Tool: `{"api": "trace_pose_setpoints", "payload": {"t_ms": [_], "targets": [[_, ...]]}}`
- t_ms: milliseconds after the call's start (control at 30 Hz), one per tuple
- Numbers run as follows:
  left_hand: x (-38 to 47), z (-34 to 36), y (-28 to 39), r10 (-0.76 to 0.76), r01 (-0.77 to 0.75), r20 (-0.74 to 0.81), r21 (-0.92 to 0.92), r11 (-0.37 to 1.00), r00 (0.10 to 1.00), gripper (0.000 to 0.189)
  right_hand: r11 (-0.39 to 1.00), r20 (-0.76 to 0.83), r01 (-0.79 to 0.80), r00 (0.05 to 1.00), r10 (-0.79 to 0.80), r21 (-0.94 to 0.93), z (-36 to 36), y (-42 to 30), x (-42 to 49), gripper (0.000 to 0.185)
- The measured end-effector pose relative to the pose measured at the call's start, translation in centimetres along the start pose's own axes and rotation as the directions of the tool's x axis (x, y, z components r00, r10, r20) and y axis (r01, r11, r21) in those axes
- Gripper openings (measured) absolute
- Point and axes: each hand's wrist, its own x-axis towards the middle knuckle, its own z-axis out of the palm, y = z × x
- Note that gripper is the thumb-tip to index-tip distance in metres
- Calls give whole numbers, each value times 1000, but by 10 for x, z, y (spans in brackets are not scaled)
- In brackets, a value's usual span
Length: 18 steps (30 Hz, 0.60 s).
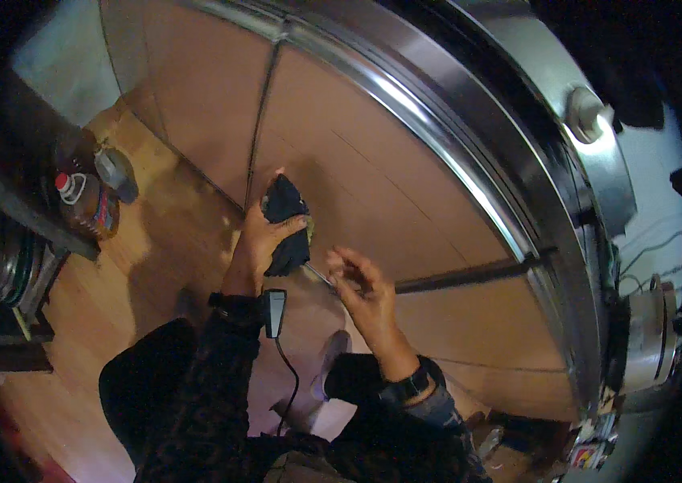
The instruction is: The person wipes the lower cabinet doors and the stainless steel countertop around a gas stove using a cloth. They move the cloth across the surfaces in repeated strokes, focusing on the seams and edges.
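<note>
My left hand (256, 241) grips a black fabric piece (287, 250) with a rough yellowish edge, its thumb lying across the front. The piece is long and tapered, somewhat like a slipper, but I cannot tell exactly what it is. Out of its lower right side runs a thin metal rod (319, 273). The rod's other end meets the fingers of my right hand (366, 287), which seem to pinch it while the other fingers curl loosely. Where the rod enters the fabric is hidden.
Brown-panelled cabinet doors with a shiny metal rail (401, 93) stand close in front. On the wood floor at left are a red-capped plastic bottle (90, 205) and a dark rack (39, 223). A small grey device (275, 313) with a black cable (296, 377) sits by my left wrist.
</note>
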Motion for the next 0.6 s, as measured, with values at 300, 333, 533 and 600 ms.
{"api": "trace_pose_setpoints", "payload": {"t_ms": [300,333,533,600], "targets": [[-51,50,23,437,-458,187,578,675,880,91,973,-79,227,972,-223,45,-6,-19,8,29],[-55,49,21,484,-489,199,632,601,852,92,974,-108,222,970,-216,44,1,-18,7,25],[-75,52,20,524,-436,157,770,466,837,92,884,48,9,998,-36,466,-2,-14,5,11],[-83,48,22,446,-344,91,777,527,890,88,843,151,-35,987,-56,536,-6,-11,7,14]]}}
